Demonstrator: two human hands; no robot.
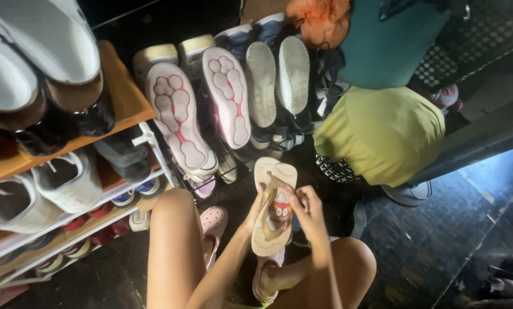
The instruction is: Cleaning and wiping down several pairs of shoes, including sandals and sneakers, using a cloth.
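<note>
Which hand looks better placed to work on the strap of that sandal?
Probably the right hand: its fingers sit at the strap over the picture on the sandal. The left hand grips the sandal's edge, steadying it.

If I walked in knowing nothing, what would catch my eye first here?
Probably the beige flip-flops with a red cartoon print, held low in the middle between the left hand and right hand. Above them, pink-soled white sneakers stand on end, and a shoe rack fills the left.
</note>
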